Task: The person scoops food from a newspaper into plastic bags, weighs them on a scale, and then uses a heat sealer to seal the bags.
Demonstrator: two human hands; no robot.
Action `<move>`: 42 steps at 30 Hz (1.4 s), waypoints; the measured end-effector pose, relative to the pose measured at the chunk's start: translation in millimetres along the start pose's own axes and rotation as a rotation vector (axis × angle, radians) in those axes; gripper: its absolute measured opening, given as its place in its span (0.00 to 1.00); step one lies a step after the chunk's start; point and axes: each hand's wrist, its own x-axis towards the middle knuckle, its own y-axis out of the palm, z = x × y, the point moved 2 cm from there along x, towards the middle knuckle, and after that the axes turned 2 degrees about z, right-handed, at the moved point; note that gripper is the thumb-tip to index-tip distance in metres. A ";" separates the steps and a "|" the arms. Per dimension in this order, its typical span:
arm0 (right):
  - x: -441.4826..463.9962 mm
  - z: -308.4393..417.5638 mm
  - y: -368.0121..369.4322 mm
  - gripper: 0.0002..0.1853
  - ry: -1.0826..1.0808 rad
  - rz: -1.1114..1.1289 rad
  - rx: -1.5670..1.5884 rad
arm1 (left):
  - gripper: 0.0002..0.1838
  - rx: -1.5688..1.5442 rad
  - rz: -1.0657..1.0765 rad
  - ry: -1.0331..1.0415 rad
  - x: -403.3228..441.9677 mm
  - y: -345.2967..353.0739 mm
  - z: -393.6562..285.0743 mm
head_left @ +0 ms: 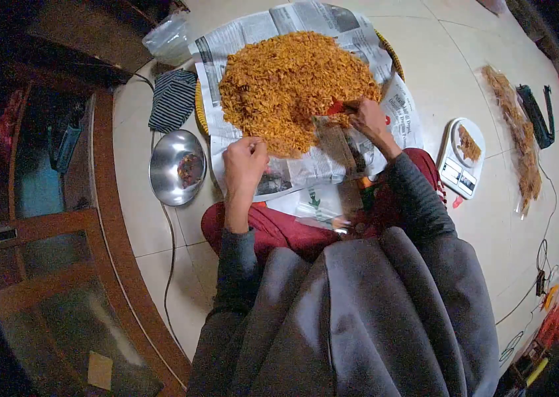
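Presently, a red utensil is being gripped by the right hand over the snack heap on newspaper; the left hand (its grip cannot be told) is being held beside the heap's edge.

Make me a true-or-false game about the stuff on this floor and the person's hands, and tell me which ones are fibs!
1. The heap of orange-brown food bits lies on newspaper. True.
2. The person's hands wear gloves. False: the left hand and the right hand are bare.
3. The right hand holds a small red item. True.
4. The striped cloth is inside the metal bowl. False: it lies on the floor beyond the bowl.
5. Some food bits sit on the white digital scale. True.
6. The white digital scale is on the person's left. False: it is on the right.
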 end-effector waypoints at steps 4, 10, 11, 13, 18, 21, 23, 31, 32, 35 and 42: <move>2.5 -11.9 -20.7 0.21 -0.026 -0.040 0.232 | 0.13 0.148 0.152 -0.024 39.5 24.3 6.9; -10.2 58.1 -110.1 0.13 -0.249 -0.033 0.016 | 0.16 0.278 0.167 0.035 67.4 48.0 -4.2; -13.5 71.4 -119.5 0.13 -0.289 -0.052 -0.033 | 0.16 0.230 0.174 0.050 64.5 43.8 -13.6; -19.6 94.1 -127.5 0.14 -0.455 -0.150 -0.254 | 0.17 0.138 0.194 0.078 60.2 35.6 -28.3; -35.1 114.4 -126.7 0.13 -0.578 -0.446 -0.335 | 0.16 -0.014 0.109 0.086 65.0 27.6 -21.6; -33.6 103.2 -123.8 0.18 -0.428 -0.322 0.091 | 0.16 -0.150 0.027 0.081 52.5 22.9 -27.2; -22.3 82.1 -91.1 0.19 -0.316 -0.263 0.644 | 0.15 -0.095 0.108 0.080 58.6 22.7 -16.8; -35.6 79.6 -9.7 0.17 -0.162 -0.053 0.729 | 0.12 -0.366 0.346 0.107 17.0 -2.7 -52.0; -42.8 79.9 -17.3 0.17 -0.141 -0.047 0.768 | 0.12 -0.306 0.317 0.201 22.3 7.5 -50.3; -62.6 76.0 -41.7 0.18 -0.106 -0.079 0.887 | 0.12 -0.172 0.265 0.316 30.2 38.2 -47.6; -167.4 -75.8 -99.2 0.25 0.142 -0.376 0.370 | 0.11 -0.231 0.371 0.292 41.2 110.2 -101.0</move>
